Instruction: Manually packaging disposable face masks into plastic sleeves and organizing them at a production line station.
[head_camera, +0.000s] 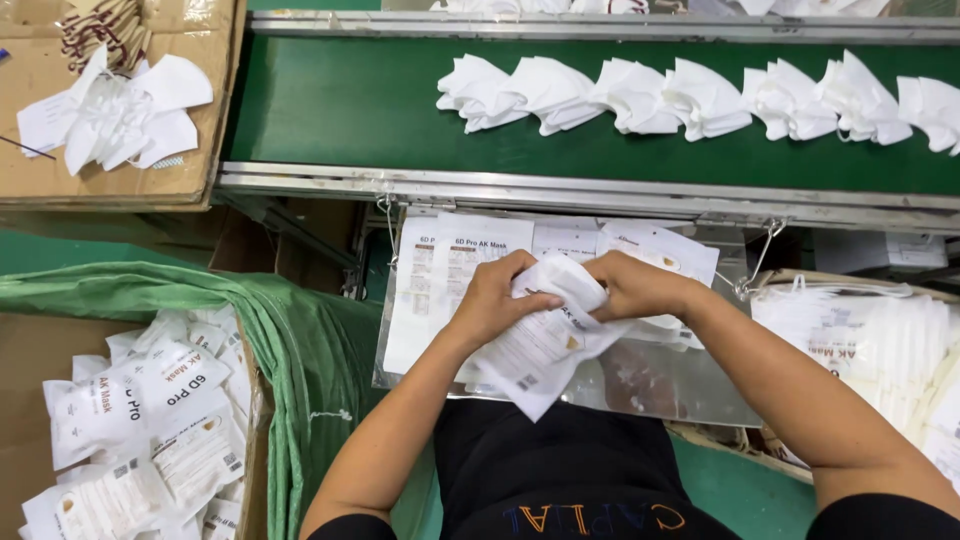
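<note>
Left hand (497, 300) and right hand (630, 287) both closed around a white mask (565, 275) and its pouch (535, 360), above metal tray (660, 385)

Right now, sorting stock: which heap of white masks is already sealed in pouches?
The heap in the green-lined box at lower left; the masks on the conveyor lie bare.

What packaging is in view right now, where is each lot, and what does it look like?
Pouch: both hands hold it at centre; flat, white, printed.
Empty pouches: stacked on the metal tray; white.
Filled pouches: heaped in the box lower left; white.
Cardboard box: upper left; brown.
</note>
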